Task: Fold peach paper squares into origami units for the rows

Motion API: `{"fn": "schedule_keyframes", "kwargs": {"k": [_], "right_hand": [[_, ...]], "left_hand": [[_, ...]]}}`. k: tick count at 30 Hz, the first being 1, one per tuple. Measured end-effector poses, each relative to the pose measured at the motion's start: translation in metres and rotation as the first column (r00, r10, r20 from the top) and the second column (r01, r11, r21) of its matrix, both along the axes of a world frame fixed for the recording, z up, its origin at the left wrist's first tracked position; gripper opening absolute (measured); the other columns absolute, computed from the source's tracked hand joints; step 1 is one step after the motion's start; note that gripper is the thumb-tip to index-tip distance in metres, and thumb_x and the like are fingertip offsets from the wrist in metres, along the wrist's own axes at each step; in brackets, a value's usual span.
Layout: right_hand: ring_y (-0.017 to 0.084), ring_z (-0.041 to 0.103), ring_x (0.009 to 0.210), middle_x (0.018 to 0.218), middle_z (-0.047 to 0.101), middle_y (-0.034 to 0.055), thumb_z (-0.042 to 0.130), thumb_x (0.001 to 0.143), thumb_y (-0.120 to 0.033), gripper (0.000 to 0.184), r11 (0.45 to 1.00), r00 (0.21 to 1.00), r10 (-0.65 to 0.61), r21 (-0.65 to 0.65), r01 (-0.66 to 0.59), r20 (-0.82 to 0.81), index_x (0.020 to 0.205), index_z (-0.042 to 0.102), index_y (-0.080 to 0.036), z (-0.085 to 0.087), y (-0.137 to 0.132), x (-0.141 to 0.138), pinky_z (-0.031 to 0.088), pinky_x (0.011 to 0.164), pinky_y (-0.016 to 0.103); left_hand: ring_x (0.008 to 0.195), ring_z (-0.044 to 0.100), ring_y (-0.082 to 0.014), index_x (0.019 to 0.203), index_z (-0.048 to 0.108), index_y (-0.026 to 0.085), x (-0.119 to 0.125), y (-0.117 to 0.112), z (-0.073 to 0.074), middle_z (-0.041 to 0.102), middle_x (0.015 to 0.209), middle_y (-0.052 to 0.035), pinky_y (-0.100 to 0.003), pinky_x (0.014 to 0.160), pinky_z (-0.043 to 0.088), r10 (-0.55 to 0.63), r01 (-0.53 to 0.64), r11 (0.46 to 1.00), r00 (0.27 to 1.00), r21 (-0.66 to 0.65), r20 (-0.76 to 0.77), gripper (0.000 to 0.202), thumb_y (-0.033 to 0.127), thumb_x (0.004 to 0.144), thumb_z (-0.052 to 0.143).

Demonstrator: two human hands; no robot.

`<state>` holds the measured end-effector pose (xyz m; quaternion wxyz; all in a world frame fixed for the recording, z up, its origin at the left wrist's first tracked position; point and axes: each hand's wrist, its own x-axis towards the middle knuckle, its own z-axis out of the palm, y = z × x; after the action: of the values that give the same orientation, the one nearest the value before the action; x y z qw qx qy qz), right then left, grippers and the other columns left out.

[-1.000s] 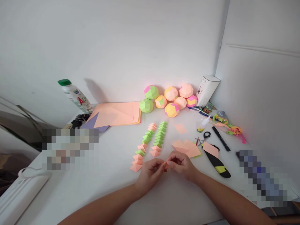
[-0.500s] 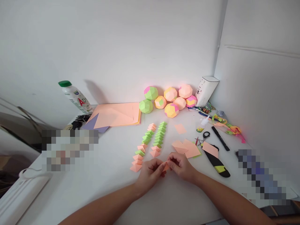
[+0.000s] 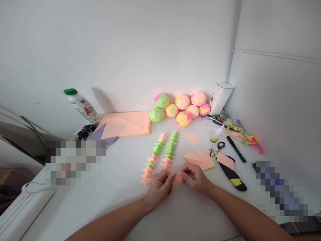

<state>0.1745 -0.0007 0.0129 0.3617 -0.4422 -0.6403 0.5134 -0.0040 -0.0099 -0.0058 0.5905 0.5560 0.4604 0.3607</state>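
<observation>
Pinching narrowly with left hand [image 3: 159, 185] and right hand [image 3: 197, 176], gripping from both sides and holding between them a small peach paper piece [image 3: 178, 177], in the lower middle of the frame. Working with the left hand near the lower end of two rows of folded pieces [image 3: 170, 147], green and peach, and with the right hand near loose peach sheets [image 3: 207, 160], right of centre. Facing clustered paper balls [image 3: 184, 119] in the upper middle, and working left of scissors [image 3: 221, 145] and a black marker [image 3: 236, 149].
</observation>
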Motion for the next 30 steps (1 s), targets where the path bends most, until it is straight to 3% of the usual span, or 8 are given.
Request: {"fn": "schedule_keyframes", "kwargs": {"k": [9, 14, 19, 24, 30], "right_hand": [[0.012, 0.048, 0.055, 0.060, 0.050, -0.0014, 0.054, 0.083, -0.027, 0.018, 0.993, 1.000, -0.013, 0.114, 0.013, -0.003, 0.069, 0.051, -0.016, 0.003, -0.002, 0.001, 0.040, 0.054, 0.024], [0.012, 0.049, 0.055, 0.063, 0.050, -0.0011, 0.053, 0.083, -0.026, 0.016, 0.996, 1.000, -0.013, 0.085, 0.013, 0.001, 0.070, 0.051, -0.017, 0.000, 0.000, 0.004, 0.039, 0.052, 0.024], [0.011, 0.042, 0.055, 0.064, 0.046, -0.0018, 0.052, 0.082, -0.027, 0.015, 0.994, 0.999, 0.035, 0.106, -0.037, 0.026, 0.071, 0.049, -0.017, -0.008, 0.004, 0.005, 0.035, 0.050, 0.023], [0.011, 0.038, 0.055, 0.064, 0.045, -0.0017, 0.052, 0.082, -0.027, 0.015, 0.983, 0.991, 0.107, 0.141, -0.117, 0.075, 0.070, 0.052, -0.017, -0.010, 0.005, 0.002, 0.032, 0.049, 0.023], [0.012, 0.041, 0.053, 0.058, 0.047, -0.0014, 0.054, 0.079, -0.025, 0.018, 0.981, 0.995, 0.058, 0.181, -0.071, 0.078, 0.063, 0.052, -0.018, -0.001, 0.002, 0.000, 0.033, 0.048, 0.024]], "left_hand": [[0.047, 0.049, -0.0104, 0.065, 0.050, 0.017, 0.001, -0.002, 0.003, 0.054, 0.050, 0.0015, -0.021, 0.048, 0.039, 0.044, -0.046, 0.994, 0.999, 0.096, 0.020, 0.034, 0.043, 0.086, 0.050], [0.058, 0.055, -0.0133, 0.073, 0.054, 0.017, 0.001, -0.001, 0.001, 0.058, 0.062, -0.0017, -0.025, 0.056, 0.044, 0.000, -0.006, 0.982, 0.999, 0.189, 0.034, 0.024, 0.036, 0.086, 0.050], [0.060, 0.051, -0.0124, 0.069, 0.051, 0.017, 0.002, 0.004, 0.001, 0.053, 0.067, -0.0014, -0.025, 0.056, 0.043, 0.009, -0.011, 0.950, 1.000, 0.313, 0.007, 0.018, 0.028, 0.084, 0.052], [0.053, 0.043, -0.0105, 0.063, 0.048, 0.018, 0.004, 0.005, 0.003, 0.049, 0.059, 0.0015, -0.022, 0.049, 0.035, -0.001, 0.015, 0.964, 0.999, 0.264, -0.050, 0.017, 0.023, 0.079, 0.053], [0.055, 0.042, -0.0109, 0.061, 0.048, 0.018, 0.005, 0.004, 0.008, 0.049, 0.061, 0.0011, -0.023, 0.051, 0.035, -0.005, 0.017, 0.960, 0.999, 0.280, -0.043, 0.013, 0.019, 0.073, 0.053]]}}
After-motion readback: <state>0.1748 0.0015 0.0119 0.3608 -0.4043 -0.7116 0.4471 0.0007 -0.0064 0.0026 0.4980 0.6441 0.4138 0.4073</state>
